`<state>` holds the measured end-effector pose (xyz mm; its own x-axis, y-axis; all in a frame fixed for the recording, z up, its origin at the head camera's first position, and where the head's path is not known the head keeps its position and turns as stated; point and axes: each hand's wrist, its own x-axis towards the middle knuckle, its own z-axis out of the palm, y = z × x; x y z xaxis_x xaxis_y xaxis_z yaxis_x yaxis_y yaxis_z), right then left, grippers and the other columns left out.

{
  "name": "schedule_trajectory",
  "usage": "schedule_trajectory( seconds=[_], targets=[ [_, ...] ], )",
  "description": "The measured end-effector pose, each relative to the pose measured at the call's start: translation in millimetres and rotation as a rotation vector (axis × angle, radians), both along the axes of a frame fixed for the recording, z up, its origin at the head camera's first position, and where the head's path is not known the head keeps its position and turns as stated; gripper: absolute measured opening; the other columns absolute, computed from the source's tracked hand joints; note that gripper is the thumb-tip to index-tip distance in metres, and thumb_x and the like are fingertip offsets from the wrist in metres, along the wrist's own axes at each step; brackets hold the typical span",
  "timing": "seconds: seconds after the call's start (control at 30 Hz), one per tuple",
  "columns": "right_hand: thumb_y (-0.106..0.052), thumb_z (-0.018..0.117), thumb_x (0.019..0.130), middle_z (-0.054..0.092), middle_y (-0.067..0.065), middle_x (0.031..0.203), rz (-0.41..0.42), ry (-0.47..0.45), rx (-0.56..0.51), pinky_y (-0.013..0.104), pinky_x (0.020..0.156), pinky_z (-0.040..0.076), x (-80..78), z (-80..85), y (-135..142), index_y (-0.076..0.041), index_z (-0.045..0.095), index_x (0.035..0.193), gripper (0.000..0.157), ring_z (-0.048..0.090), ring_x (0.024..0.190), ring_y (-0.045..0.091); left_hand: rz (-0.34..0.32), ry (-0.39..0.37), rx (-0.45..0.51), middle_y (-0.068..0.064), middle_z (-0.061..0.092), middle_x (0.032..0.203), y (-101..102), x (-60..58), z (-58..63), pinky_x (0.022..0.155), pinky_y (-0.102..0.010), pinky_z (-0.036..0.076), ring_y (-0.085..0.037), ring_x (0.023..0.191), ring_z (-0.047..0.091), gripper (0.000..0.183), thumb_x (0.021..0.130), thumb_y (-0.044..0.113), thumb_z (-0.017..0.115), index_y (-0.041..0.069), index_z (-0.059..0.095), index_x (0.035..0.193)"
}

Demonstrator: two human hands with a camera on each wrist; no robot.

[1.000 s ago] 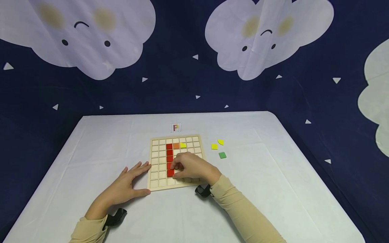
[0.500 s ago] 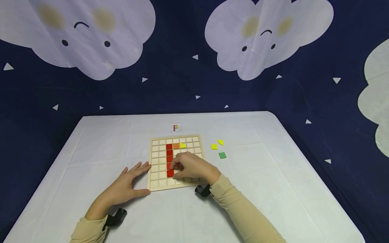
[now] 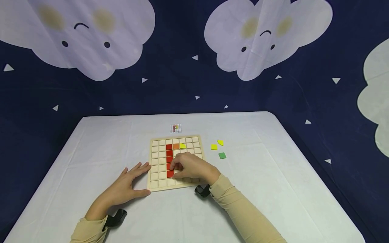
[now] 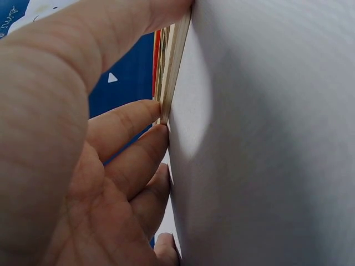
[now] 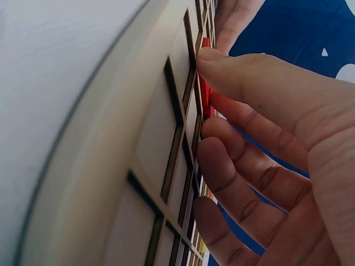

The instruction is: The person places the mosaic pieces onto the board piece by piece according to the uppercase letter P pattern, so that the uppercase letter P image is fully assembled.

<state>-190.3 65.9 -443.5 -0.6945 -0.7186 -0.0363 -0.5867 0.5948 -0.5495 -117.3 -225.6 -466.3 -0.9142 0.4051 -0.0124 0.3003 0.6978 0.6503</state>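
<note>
A wooden grid board (image 3: pixel 155 167) lies on the white table. My left hand (image 3: pixel 126 184) rests at its left side, fingers spread and thumb extended, the tips touching the board's edge in the left wrist view. Several red square tiles form a column on the board. At the column's near end, the thumb and index finger of my right hand (image 3: pixel 192 166) pinch the lowest red tile (image 3: pixel 170 174); the right wrist view shows its red edge (image 5: pixel 205 94) between them. An orange tile (image 3: pixel 176 146) and a yellow piece (image 3: pixel 182 146) sit beside the column's top. My right hand hides part of the grid.
Right of the board lie a yellow square tile (image 3: pixel 214 147), a yellow quarter-round tile (image 3: pixel 220 142) and a green tile (image 3: pixel 222 155). Behind the board is a small printed pattern card (image 3: pixel 175 128). A dark blue cloud-print backdrop (image 3: pixel 179 91) stands behind the table.
</note>
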Motion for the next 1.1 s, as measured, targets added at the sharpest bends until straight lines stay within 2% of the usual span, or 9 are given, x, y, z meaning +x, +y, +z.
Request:
schedule_trajectory(
  seconds=[0.37,0.57,0.9,1.1],
  targets=[
    [-0.021,0.087,0.092,0.072,-0.004,0.092,0.016,0.0,0.006,0.014,0.074,0.051,-0.7,0.6,0,-0.014,0.081,0.106,0.017,0.061,0.082,0.005,0.003,-0.004,-0.007,-0.016,0.045,0.169,1,-1.1,-2.2,0.124,-0.083,0.009,-0.05,0.161,0.03,0.09,0.081,0.04,0.093,0.011,0.055,0.157],
    [-0.02,0.087,0.092,0.071,-0.006,0.092,0.019,-0.001,-0.015,0.017,0.076,0.052,-3.8,3.0,9,-0.014,0.081,0.103,0.014,0.06,0.083,0.005,0.003,0.006,-0.009,-0.016,0.046,0.169,0,-1.2,-2.9,0.124,-0.083,0.01,-0.05,0.161,0.03,0.09,0.081,0.039,0.093,0.01,0.055,0.157],
    [-0.014,0.084,0.092,0.074,0.0,0.1,-0.049,-0.019,-0.066,0.02,0.079,0.055,-16.9,11.1,54,-0.009,0.079,0.108,0.017,0.063,0.087,0.01,0.002,0.012,-0.015,-0.016,0.046,0.169,1,-0.5,-2.3,0.124,-0.083,0.01,-0.05,0.161,0.03,0.09,0.081,0.039,0.094,0.01,0.055,0.157],
    [-0.015,0.084,0.092,0.074,0.002,0.101,-0.148,-0.018,-0.054,0.028,0.085,0.06,-26.0,17.9,91,-0.008,0.079,0.112,0.022,0.066,0.089,0.011,0.003,0.015,-0.018,-0.016,0.046,0.169,2,-0.1,-1.5,0.124,-0.083,0.011,-0.05,0.16,0.031,0.09,0.081,0.039,0.094,0.01,0.055,0.157]
  ],
)
